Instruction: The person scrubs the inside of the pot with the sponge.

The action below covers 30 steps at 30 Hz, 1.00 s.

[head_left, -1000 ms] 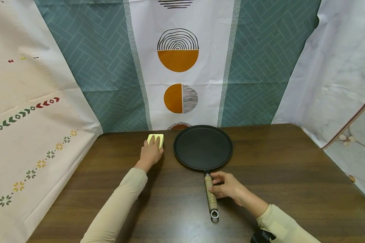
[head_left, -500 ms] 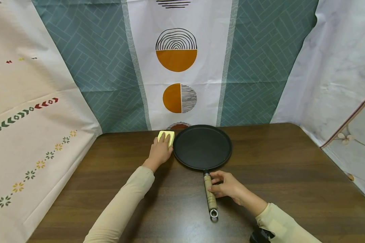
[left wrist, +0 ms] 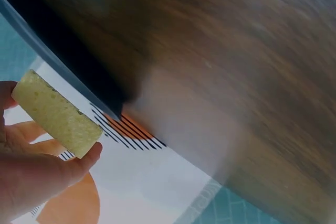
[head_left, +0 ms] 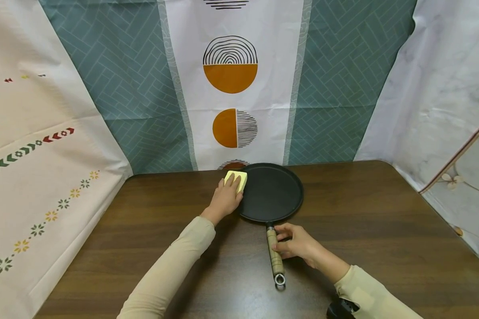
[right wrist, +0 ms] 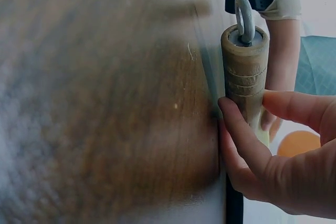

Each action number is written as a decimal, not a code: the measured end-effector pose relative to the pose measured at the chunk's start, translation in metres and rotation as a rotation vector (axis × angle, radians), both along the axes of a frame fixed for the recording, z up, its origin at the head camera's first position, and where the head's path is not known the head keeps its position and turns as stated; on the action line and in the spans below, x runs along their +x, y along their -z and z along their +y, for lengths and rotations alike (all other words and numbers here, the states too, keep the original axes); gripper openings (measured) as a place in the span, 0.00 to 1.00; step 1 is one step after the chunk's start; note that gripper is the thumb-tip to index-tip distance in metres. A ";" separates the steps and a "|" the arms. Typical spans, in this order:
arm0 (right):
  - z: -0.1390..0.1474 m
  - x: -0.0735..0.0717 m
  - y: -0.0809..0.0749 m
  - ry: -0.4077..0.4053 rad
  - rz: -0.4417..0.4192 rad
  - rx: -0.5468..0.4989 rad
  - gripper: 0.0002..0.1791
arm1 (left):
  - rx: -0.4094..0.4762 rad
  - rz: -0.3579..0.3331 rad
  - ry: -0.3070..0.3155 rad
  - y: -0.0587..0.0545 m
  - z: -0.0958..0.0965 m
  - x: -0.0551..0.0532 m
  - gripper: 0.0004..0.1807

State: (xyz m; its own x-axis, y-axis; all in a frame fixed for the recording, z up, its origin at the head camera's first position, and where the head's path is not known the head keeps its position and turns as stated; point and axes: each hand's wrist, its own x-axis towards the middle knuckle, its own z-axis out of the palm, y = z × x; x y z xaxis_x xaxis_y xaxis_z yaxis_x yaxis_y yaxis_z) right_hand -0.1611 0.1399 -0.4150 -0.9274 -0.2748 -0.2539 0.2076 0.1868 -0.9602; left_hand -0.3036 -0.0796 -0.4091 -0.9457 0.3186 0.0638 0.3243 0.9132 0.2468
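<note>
Here comes the sponge (left wrist: 58,113), pinched in the left hand (head_left: 225,197), from beside the pan (head_left: 273,192) to over its left side; right hand (head_left: 297,242) grips the handle (head_left: 276,262), so both hands are there.

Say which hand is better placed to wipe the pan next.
Likely the left hand: it holds the yellow sponge at the left edge of the pan, while the right hand pinches the handle.
</note>
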 end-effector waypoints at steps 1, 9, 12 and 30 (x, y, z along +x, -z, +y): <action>0.000 0.000 0.000 -0.001 0.001 0.000 0.33 | 0.002 0.000 0.008 0.000 0.003 0.000 0.31; 0.000 -0.001 0.001 -0.020 0.003 -0.004 0.33 | 0.024 -0.025 0.071 0.005 0.018 -0.002 0.30; 0.000 -0.001 0.001 -0.022 0.000 0.005 0.33 | 0.051 -0.045 0.087 0.007 0.022 -0.004 0.30; 0.000 -0.001 0.001 -0.010 0.004 0.021 0.31 | 0.038 -0.114 0.137 0.020 0.028 -0.017 0.29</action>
State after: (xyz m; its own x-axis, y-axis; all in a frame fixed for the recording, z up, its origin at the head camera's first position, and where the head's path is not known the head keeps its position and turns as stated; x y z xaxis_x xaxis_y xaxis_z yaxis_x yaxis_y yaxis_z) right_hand -0.1624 0.1395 -0.4159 -0.9256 -0.2788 -0.2560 0.2016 0.2094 -0.9568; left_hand -0.3209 -0.0519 -0.4295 -0.8954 0.4444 -0.0267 0.4130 0.8515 0.3230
